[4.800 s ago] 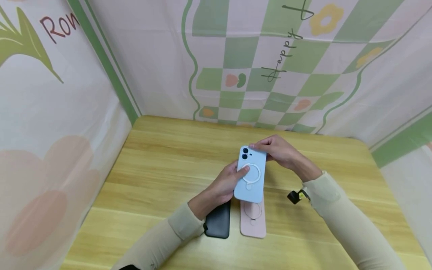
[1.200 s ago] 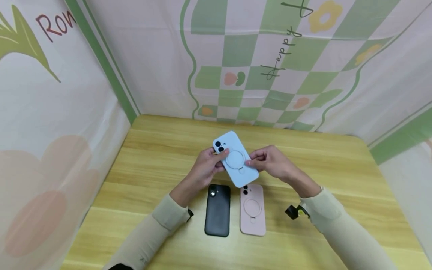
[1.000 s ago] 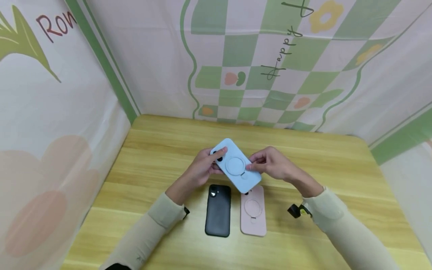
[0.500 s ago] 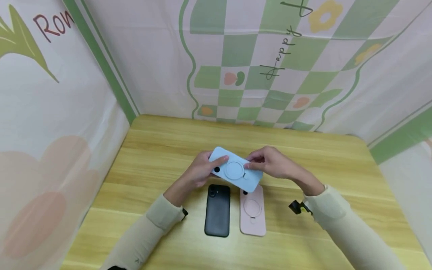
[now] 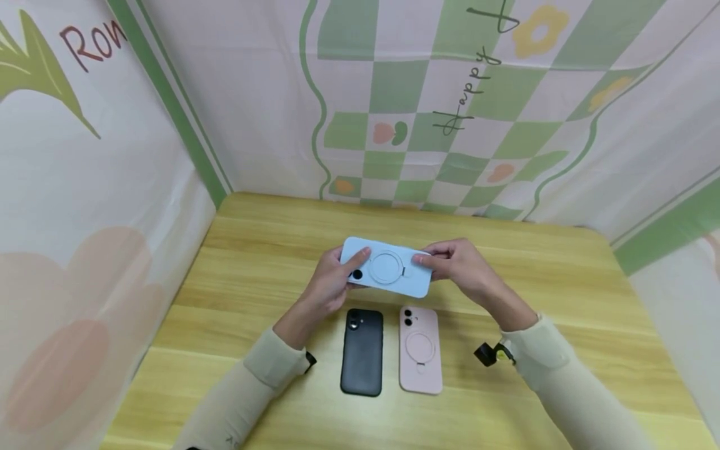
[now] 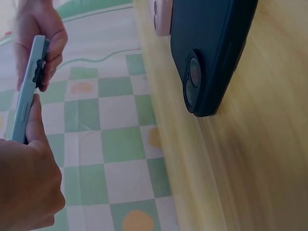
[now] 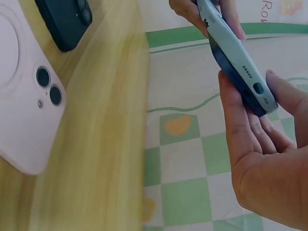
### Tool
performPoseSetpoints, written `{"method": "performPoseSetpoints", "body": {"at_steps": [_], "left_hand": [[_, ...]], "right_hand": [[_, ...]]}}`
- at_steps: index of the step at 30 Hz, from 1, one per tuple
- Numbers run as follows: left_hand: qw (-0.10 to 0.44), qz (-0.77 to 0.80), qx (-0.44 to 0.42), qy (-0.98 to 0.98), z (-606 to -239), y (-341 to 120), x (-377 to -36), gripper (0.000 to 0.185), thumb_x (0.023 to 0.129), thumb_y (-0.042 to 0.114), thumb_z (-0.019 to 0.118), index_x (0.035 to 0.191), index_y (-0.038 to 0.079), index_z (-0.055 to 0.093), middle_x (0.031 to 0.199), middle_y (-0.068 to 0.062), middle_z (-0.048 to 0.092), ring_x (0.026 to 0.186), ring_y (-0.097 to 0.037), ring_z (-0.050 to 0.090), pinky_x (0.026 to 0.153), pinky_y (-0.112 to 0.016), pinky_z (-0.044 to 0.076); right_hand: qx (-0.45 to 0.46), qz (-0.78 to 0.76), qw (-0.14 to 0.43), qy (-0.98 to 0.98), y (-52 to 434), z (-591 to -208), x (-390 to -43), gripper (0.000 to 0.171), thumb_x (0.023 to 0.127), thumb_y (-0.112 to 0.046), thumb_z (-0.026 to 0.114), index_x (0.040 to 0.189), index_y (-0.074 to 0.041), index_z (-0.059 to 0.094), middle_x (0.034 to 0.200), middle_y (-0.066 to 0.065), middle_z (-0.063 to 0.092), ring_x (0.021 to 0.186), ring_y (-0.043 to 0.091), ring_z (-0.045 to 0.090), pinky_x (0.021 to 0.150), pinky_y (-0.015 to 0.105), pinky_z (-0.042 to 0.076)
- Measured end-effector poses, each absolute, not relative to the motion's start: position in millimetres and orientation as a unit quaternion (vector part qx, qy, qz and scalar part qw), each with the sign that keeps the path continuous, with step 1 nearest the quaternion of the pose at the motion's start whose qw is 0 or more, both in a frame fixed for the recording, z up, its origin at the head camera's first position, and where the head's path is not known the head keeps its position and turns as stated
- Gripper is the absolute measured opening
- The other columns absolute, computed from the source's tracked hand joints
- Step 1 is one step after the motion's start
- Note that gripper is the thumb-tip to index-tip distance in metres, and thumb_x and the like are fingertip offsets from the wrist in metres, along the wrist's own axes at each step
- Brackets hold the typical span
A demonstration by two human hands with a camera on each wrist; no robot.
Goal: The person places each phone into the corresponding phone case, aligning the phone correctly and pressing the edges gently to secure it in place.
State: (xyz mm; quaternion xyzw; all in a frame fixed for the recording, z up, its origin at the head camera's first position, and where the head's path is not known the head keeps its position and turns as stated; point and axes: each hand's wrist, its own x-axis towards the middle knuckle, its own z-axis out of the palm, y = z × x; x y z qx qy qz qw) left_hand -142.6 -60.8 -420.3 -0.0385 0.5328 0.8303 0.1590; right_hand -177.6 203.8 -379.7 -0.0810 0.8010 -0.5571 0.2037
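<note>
A light blue phone case [image 5: 385, 267] with camera cutouts and a ring on its back is held level above the table, nearly crosswise. My left hand [image 5: 329, 279] grips its camera end, thumb flat on the back. At the opposite end, my right hand [image 5: 465, 267] pinches it, thumb on the back and fingers beneath. In the right wrist view a dark phone [image 7: 230, 71] lies against the case's underside, its edge jutting out; how fully it is seated, I cannot tell. The left wrist view shows the case [image 6: 24, 108] edge-on between both hands.
A black phone or cased phone [image 5: 362, 359] lies on the wooden table [image 5: 270, 250] below the hands. Just right of it lies a pink phone case [image 5: 420, 375] with a ring, camera end away from me. A patterned cloth [image 5: 343, 75] hangs behind the table.
The light blue case has turned from upright to nearly crosswise, its camera end now at the left. My left hand now holds that end; the right has shifted from the top to the opposite end.
</note>
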Motion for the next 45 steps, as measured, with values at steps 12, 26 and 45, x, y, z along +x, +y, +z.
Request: {"method": "performPoseSetpoints", "body": {"at_steps": [12,26,45], "left_hand": [[0.164,0.838,-0.041,0.519,-423,-59,-140,0.040,0.110,0.017,0.060,0.145,-0.002,0.056,0.137,-0.022,0.065,0.119,-0.030,0.071,0.096,-0.040,0.062],[0.195,0.812,-0.004,0.551,-428,-62,-138,0.037,0.107,0.009,0.063,0.142,-0.003,0.057,0.135,-0.019,0.067,0.115,-0.022,0.071,0.100,-0.034,0.059],[0.196,0.802,-0.017,0.564,-433,-62,-140,0.038,0.107,0.010,0.063,0.143,0.000,0.055,0.138,-0.017,0.065,0.120,-0.022,0.068,0.104,-0.033,0.057]], "right_hand": [[-0.074,-0.601,0.191,0.772,206,-385,-177,0.034,0.103,-0.010,0.070,0.119,0.020,0.068,0.096,0.002,0.080,0.080,0.016,0.077,0.077,0.032,0.066],[-0.126,-0.660,0.257,0.695,218,-399,-186,0.025,0.108,-0.003,0.058,0.096,-0.009,0.079,0.094,0.003,0.079,0.079,0.013,0.074,0.071,0.026,0.063],[-0.096,-0.701,0.265,0.655,216,-405,-183,0.024,0.109,-0.008,0.060,0.099,-0.011,0.081,0.098,0.003,0.079,0.084,0.013,0.075,0.073,0.026,0.064]]}}
